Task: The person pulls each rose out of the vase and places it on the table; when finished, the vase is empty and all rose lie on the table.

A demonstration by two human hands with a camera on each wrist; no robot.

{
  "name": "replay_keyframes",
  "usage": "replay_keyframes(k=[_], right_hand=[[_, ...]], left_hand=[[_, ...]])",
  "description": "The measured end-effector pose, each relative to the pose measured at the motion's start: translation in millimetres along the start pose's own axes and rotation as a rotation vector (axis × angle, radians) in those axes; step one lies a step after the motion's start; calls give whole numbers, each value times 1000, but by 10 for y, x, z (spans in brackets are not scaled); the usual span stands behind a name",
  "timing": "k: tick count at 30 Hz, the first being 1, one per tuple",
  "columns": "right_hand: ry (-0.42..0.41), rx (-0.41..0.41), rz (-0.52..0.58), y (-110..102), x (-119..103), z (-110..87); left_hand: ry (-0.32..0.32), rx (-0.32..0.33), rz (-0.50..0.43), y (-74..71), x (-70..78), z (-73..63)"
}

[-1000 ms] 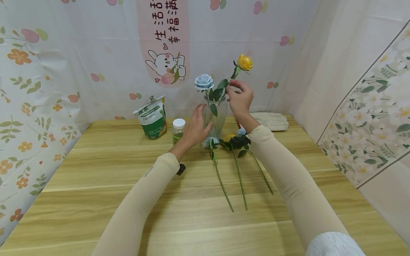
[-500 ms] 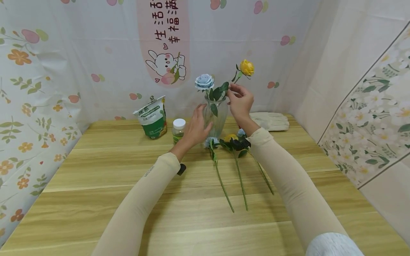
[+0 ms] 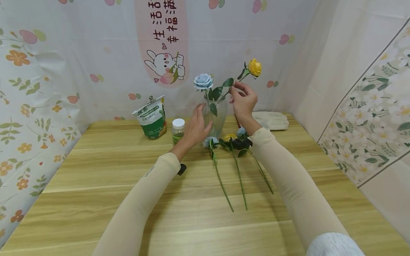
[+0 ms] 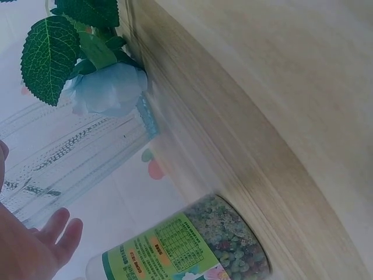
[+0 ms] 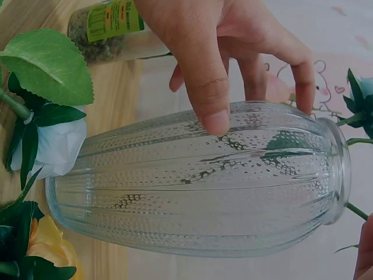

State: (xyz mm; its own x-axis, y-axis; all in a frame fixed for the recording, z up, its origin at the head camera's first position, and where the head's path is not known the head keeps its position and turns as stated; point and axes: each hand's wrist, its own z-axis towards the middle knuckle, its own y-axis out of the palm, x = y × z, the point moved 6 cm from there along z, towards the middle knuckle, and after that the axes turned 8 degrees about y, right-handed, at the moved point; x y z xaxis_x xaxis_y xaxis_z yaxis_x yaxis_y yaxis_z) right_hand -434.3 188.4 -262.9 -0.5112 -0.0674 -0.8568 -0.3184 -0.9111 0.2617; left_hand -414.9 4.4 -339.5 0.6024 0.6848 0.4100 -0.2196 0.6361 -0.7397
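A clear ribbed glass vase (image 5: pixel 204 181) stands upright at the back of the table, with a light blue rose (image 3: pixel 203 81) in it. My left hand (image 3: pixel 196 127) holds the vase from the left; in the right wrist view its thumb lies on the glass and the other fingers reach around the far side. Above the rim on the right, my right hand (image 3: pixel 244 100) pinches the stem of a yellow rose (image 3: pixel 254 67), which leans right. In the right wrist view, thin green stems show at the vase's mouth.
Several roses, including a black one (image 3: pixel 241 143), lie before the vase, stems toward the front. A white-capped jar (image 4: pixel 227 239) stands left of it, and a green-white pouch (image 3: pixel 153 119) farther left. White gloves (image 3: pixel 272 121) lie back right. A small black object (image 3: pixel 182 169) sits near my left forearm.
The yellow rose's head has shifted right and slightly down, leaning farther out. My right hand has moved a little right with the stem. The left hand stays on the vase.
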Motion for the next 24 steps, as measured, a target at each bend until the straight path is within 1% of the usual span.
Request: replay_keyframes(k=[5,7,9,12,14,19,24], right_hand=[[-1,36,56,-60,-62,26],[17,53,92,-87,-88,41],[52,66,138,-119,-92,67],[92,94,179,-168,-94,100],[113,112,192,-203,-86,124],[125,150,214,-307,-97,159],[127,175,246,-392,-139,198]], left_hand=[[13,5,3,-5,19,-2],[16,7,5,-6,22,0],[19,10,5,-10,20,1],[22,12,6,-19,15,2],[28,16,9,-28,13,2],[29,8,10,-17,13,-4],[16,-8,-3,-10,16,-12]])
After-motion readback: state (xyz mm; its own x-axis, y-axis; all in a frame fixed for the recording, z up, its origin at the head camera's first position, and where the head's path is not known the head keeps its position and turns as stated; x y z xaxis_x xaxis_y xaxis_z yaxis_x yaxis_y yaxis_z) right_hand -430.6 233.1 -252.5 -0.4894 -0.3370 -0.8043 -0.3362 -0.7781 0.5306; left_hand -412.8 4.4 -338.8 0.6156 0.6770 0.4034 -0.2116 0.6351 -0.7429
